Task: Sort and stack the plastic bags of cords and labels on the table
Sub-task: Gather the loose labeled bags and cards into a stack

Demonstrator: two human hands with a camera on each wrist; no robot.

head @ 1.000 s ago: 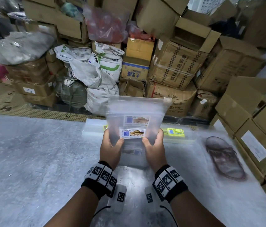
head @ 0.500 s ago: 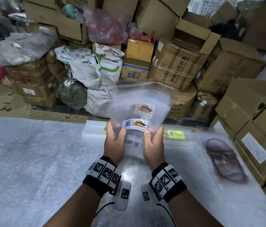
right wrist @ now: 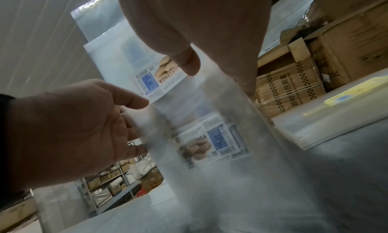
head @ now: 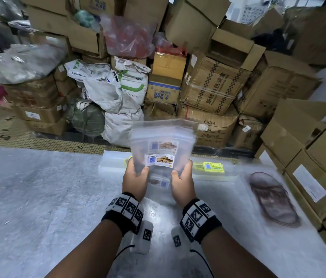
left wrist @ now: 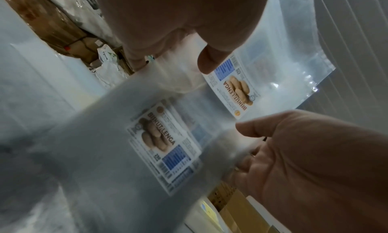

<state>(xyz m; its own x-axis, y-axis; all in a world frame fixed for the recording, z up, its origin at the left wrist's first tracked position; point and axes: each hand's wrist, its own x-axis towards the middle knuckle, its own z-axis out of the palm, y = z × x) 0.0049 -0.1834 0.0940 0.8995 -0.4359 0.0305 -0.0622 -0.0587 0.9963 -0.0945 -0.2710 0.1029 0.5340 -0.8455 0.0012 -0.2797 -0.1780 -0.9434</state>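
Note:
A bundle of clear plastic bags (head: 163, 137) with biscuit-picture labels (head: 159, 160) stands upright over the grey table (head: 38, 197). My left hand (head: 137, 175) grips its lower left edge and my right hand (head: 181, 177) grips its lower right edge, thumbs in front. In the left wrist view my left thumb (left wrist: 210, 60) presses a labelled bag (left wrist: 273, 70), with the right hand (left wrist: 315, 153) opposite. The right wrist view has my right thumb (right wrist: 186, 62) on the bags (right wrist: 117, 59) and the left hand (right wrist: 73, 128) beside them. The fingers behind the bags are hidden.
A flat pile of clear bags (head: 114, 159) lies at the table's far edge, with yellow labels (head: 213, 167) on it to the right. A brown sandal shape (head: 272, 199) lies at the right. Cardboard boxes (head: 318, 177) line the right side; boxes and sacks (head: 118, 97) stand behind.
The bundle rose and tilted a little, then came back down and straightened. Both hands kept their grip on it.

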